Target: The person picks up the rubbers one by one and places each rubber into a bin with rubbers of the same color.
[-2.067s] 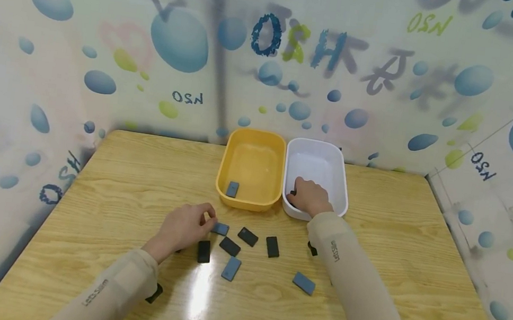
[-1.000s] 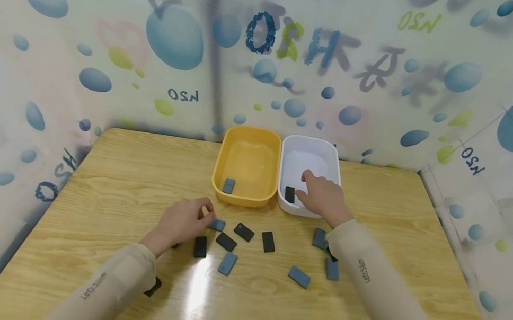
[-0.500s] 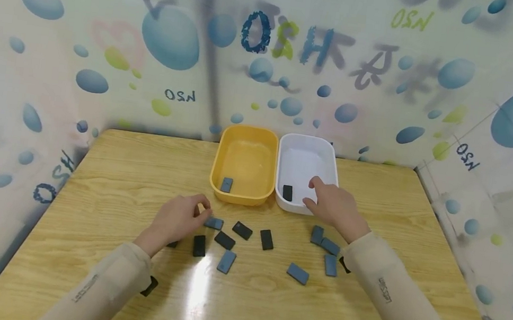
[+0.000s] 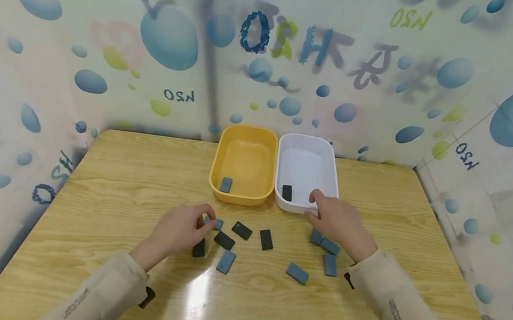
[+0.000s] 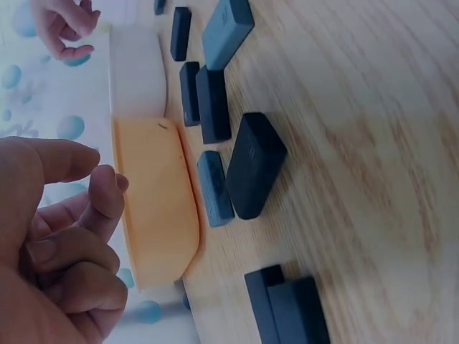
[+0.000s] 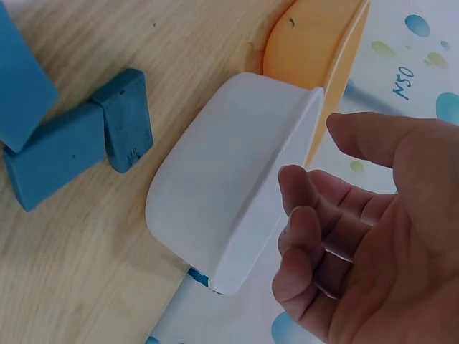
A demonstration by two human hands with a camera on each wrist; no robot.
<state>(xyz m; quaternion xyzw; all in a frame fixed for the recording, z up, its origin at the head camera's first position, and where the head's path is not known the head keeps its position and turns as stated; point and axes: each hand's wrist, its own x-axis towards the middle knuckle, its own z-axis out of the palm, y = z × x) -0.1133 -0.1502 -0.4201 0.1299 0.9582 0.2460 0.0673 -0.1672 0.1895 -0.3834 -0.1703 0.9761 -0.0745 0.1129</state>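
the left hand (image 4: 176,229) hides part of a blue block (image 4: 218,225) and the far end of a black block (image 4: 199,249), left of the desk's (image 4: 257,309) middle. the right hand (image 4: 341,225) covers the near right corner of the white tub (image 4: 307,158), set at the desk's far edge, and the far end of a second blue block (image 4: 316,237). the desk's near edge and both near corners are cut off, as are the sleeves (image 4: 99,287); their lettering is too blurred to read. the left wrist view crops two dark blocks (image 5: 301,312); the right wrist view crops a third blue block (image 6: 21,79) and the yellow tub (image 6: 308,43).
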